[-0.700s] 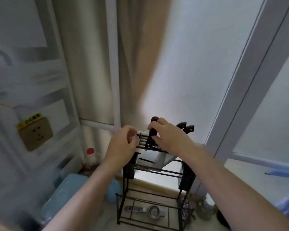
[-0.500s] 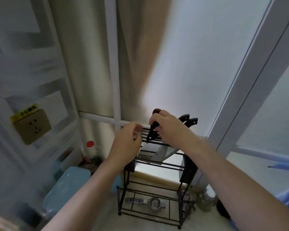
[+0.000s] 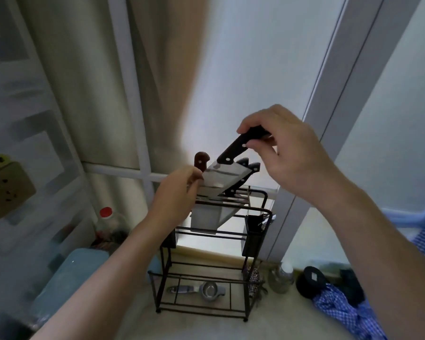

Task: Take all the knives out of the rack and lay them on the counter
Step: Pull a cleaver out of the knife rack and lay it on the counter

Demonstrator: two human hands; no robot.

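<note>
Pinched between thumb and fingers, the black riveted handle of a cleaver [image 3: 225, 177] sits in the right hand [image 3: 287, 153], up in the centre-right of the frame. That broad blade hangs tilted, handle high and to the right, its lower edge down among the top slots of the rack [image 3: 206, 246] — whether it is fully clear of the wires, hard to call from this angle. Over to the left hand [image 3: 176, 192], and it is curled in close at the rack's upper left corner, fingertips bunched right against the cleaver's blade; whether it actually grips the rack or the steel, I cannot tell.

Behind the blade, a brown-handled knife [image 3: 201, 160] stands upright in its slot, just above the left hand's knuckles. To the right of the cleaver, two more dark knife handles [image 3: 252, 168] poke out at a slant, side by side, seated in the rack. Below the top bars another wide blade [image 3: 206, 217] shows through the wires.

Down on the rack's bottom shelf lies a small metal strainer [image 3: 209, 289]. A dark utensil caddy [image 3: 255, 229] hangs on the rack's right side. The pale counter [image 3: 138, 322] runs along the bottom of the frame, with a red-capped bottle [image 3: 107, 218] at left and a blue checked cloth [image 3: 349, 312] at lower right.
</note>
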